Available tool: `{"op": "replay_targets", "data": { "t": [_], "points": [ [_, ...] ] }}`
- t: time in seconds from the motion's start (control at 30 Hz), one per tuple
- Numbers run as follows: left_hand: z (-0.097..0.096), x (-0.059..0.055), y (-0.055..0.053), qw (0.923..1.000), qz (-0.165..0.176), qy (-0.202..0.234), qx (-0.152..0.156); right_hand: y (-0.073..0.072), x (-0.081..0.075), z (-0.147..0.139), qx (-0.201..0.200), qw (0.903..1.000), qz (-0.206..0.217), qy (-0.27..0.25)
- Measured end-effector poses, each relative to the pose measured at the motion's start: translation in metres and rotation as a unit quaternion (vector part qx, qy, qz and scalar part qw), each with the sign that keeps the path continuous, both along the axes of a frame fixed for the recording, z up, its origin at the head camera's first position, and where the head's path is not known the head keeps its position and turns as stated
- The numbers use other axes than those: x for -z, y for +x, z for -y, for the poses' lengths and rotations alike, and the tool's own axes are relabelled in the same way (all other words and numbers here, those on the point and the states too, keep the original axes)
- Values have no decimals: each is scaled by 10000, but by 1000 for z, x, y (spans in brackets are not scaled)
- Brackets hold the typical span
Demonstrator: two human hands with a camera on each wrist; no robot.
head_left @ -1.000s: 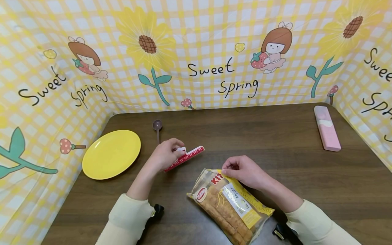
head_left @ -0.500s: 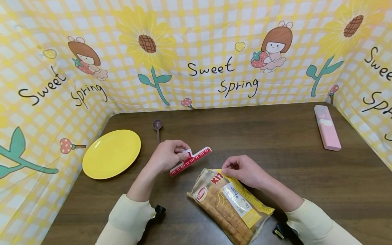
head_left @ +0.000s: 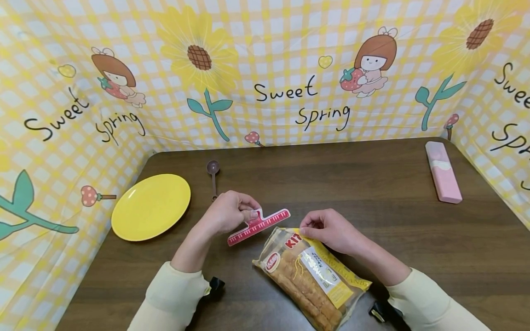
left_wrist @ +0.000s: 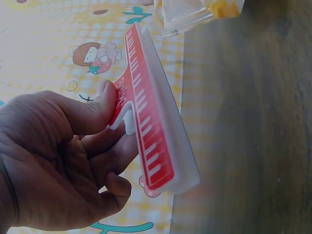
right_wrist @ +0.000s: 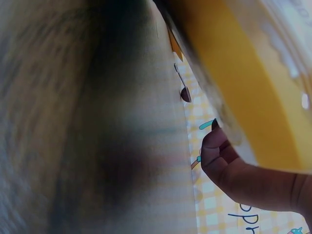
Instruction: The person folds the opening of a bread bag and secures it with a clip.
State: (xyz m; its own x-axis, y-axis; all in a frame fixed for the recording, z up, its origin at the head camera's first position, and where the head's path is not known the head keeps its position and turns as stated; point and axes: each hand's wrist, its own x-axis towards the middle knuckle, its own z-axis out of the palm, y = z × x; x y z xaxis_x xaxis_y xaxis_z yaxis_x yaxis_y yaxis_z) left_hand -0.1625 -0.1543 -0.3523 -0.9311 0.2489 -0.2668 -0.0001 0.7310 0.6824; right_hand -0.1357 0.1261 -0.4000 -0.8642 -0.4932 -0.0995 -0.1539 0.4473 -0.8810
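In the head view my left hand (head_left: pixel 229 214) pinches the handle of a long red and white clip (head_left: pixel 260 227) with a piano-key print. The left wrist view shows the thumb on one side of that clip (left_wrist: pixel 146 112) and fingers behind; its jaws look closed along the bar. A clear and yellow bag of bread (head_left: pixel 310 276) lies slanted at the front. At its top edge, my right hand (head_left: pixel 333 232) pinches the film between thumb and fingers. The clip is just left of the bag, apart from it. In the right wrist view the bag (right_wrist: pixel 253 92) partly covers the fingertips.
A yellow plate (head_left: pixel 151 208) lies at the left of the brown table (head_left: pixel 331 179). Behind my left hand is a small dark measuring spoon (head_left: pixel 213 168). A pink and white oblong case (head_left: pixel 444 172) lies at the far right. Patterned cloth (head_left: pixel 281 55) walls three sides.
My left hand has carried the clip a little to the right and toward me, closer to the bag, and turned it slightly. The right hand and the bag have stayed in place.
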Motion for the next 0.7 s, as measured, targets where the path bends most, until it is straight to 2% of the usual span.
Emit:
{"op": "replay_targets", "data": {
  "t": [0.23, 0.53, 0.7],
  "points": [
    [1, 1, 1, 9995, -91, -37, 296, 0, -1, 0, -22, 10000, 73, -52],
    [-3, -3, 4, 9975, -290, -595, 254, 1, -1, -1, -189, 9996, 137, -153],
    [-4, -2, 3, 9952, -331, -744, 549, 2, -1, -1, -329, 9990, 218, -217]
  ]
}}
